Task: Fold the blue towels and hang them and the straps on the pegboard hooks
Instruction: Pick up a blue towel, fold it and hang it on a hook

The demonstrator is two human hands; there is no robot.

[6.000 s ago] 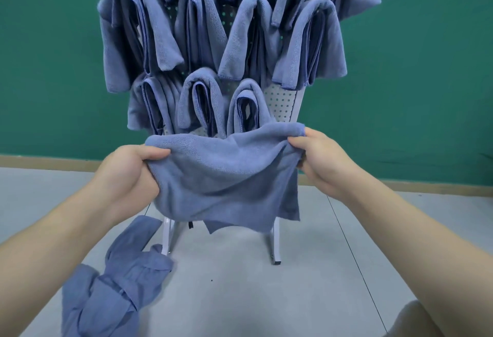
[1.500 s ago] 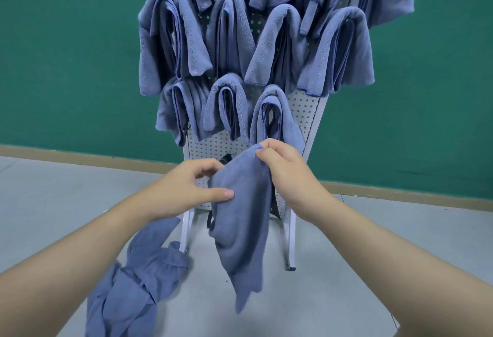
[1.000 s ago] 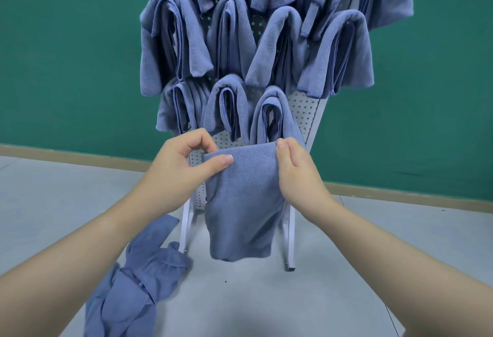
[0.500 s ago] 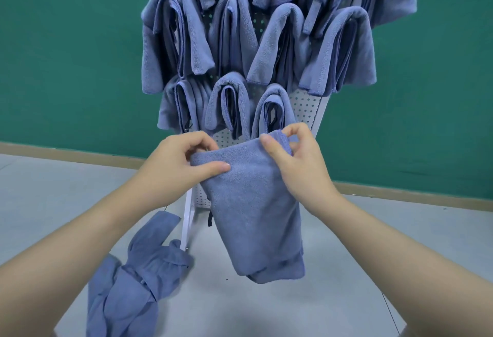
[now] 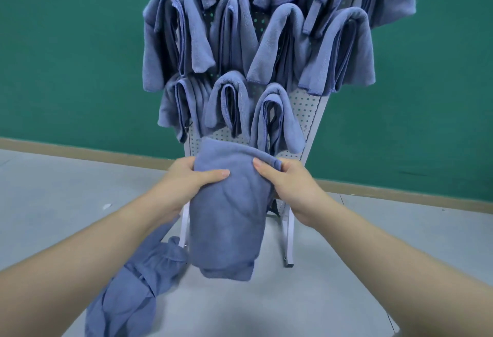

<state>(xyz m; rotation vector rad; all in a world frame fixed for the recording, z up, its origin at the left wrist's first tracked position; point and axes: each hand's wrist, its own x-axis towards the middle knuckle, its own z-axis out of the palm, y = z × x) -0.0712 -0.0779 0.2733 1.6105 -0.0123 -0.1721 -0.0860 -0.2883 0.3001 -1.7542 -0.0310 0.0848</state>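
A folded blue towel (image 5: 226, 216) hangs in front of the lower part of the white pegboard (image 5: 306, 107). My left hand (image 5: 186, 179) grips its top left edge with the thumb across the front. My right hand (image 5: 290, 179) grips its top right edge, fingers curled round the fold. Several folded blue towels (image 5: 176, 38) hang in rows on the pegboard hooks above. The hook behind the held towel is hidden. No strap can be told apart.
A heap of loose blue towels (image 5: 133, 288) lies on the grey floor (image 5: 333, 296) at the lower left, beside the pegboard's white legs (image 5: 289, 246). A green wall (image 5: 66, 56) with a tan baseboard stands behind.
The towel went from spread wide to folded narrow. Over the last half second both hands shifted lower and closer on its top edge, against the pegboard's lower part.
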